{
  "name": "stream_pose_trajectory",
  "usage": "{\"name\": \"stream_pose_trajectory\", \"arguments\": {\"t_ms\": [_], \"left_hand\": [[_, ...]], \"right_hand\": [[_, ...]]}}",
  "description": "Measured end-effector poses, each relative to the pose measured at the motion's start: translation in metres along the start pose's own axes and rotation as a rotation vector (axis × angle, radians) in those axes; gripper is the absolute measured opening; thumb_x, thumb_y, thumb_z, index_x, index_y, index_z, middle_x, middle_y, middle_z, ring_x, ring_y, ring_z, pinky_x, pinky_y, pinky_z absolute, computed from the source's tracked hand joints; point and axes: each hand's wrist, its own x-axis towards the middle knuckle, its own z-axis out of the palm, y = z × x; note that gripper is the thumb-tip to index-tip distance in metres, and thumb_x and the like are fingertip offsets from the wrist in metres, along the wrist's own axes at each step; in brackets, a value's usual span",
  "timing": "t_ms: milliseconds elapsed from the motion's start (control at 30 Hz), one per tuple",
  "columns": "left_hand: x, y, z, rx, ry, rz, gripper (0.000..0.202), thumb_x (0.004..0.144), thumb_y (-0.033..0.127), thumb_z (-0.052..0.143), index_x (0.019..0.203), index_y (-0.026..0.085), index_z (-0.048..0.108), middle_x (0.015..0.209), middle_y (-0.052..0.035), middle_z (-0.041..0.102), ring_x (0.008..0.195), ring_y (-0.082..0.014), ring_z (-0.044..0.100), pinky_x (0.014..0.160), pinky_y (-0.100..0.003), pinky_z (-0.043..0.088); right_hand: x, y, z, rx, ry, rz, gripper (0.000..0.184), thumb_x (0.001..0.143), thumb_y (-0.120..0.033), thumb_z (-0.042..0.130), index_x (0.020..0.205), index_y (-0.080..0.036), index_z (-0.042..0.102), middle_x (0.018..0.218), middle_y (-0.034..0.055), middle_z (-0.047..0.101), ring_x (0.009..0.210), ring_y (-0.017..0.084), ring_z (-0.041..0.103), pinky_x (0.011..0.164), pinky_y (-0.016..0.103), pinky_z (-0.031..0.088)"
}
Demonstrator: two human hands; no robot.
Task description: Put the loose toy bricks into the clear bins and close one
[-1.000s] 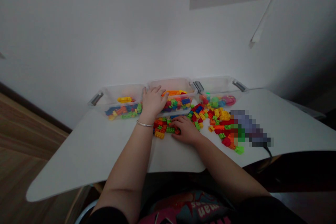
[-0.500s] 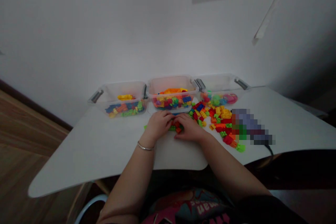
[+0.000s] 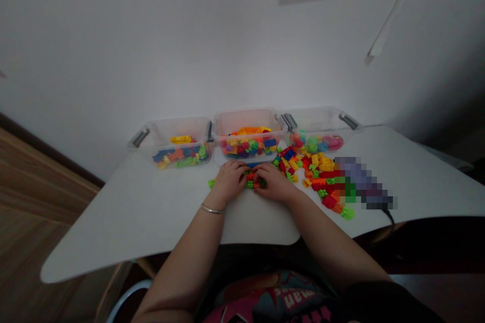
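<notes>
My left hand and my right hand lie close together on the white table, fingers curled over a small cluster of red, orange and green toy bricks between them. Both hands touch that cluster; which bricks each one grips is hidden. A silver bracelet circles my left wrist. Directly behind the hands stands the middle clear bin, full of mixed bricks.
Three clear plastic bins line the wall: the left bin, the middle one and the right bin. A loose pile of bricks spreads right of my hands. A pixelated patch and a black cable lie further right.
My left hand came back from the middle bin down to the table and joined my right hand at the brick cluster. The hands have drawn slightly closer together.
</notes>
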Motion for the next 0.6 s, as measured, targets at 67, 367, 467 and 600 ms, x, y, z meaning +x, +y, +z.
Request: {"name": "stream_pose_trajectory", "arguments": {"t_ms": [67,367,467,600], "left_hand": [[0.0007,0.0011,-0.0007,-0.002,-0.005,-0.017,0.028,0.083,0.016,0.057,0.108,0.02,0.068,0.109,-0.0081,0.066,0.104,-0.0225,0.056,0.097,-0.043,0.046],[0.0016,-0.002,-0.0005,-0.008,-0.022,-0.009,0.028,0.082,0.017,0.057,0.108,0.019,0.067,0.102,-0.0065,0.069,0.101,-0.0224,0.056,0.098,-0.04,0.045],[0.0019,-0.0024,-0.0006,-0.009,-0.025,-0.01,0.029,0.081,0.016,0.057,0.109,0.018,0.067,0.102,-0.0069,0.069,0.101,-0.0222,0.056,0.099,-0.04,0.044],[0.0017,-0.0021,-0.0006,-0.006,-0.025,-0.021,0.029,0.082,0.016,0.056,0.109,0.018,0.067,0.103,-0.0068,0.069,0.101,-0.0219,0.056,0.099,-0.04,0.044]], "right_hand": [[0.0001,-0.0011,0.0004,-0.009,0.008,-0.008,0.017,0.069,-0.016,0.071,0.081,-0.021,0.06,0.111,0.0085,0.063,0.109,0.024,0.055,0.098,0.042,0.043],[0.0015,-0.0091,-0.0032,-0.009,0.02,-0.024,0.009,0.076,-0.016,0.068,0.077,-0.021,0.06,0.096,0.0054,0.067,0.097,0.022,0.058,0.091,0.038,0.044],[0.0025,-0.0095,-0.0033,-0.005,0.018,-0.028,0.009,0.079,-0.016,0.065,0.075,-0.021,0.059,0.089,0.0037,0.068,0.091,0.02,0.058,0.088,0.036,0.044],[0.0025,-0.0103,-0.0043,-0.068,0.011,-0.017,0.006,0.08,-0.017,0.064,0.078,-0.02,0.06,0.09,0.0038,0.067,0.091,0.021,0.057,0.087,0.035,0.044]]}}
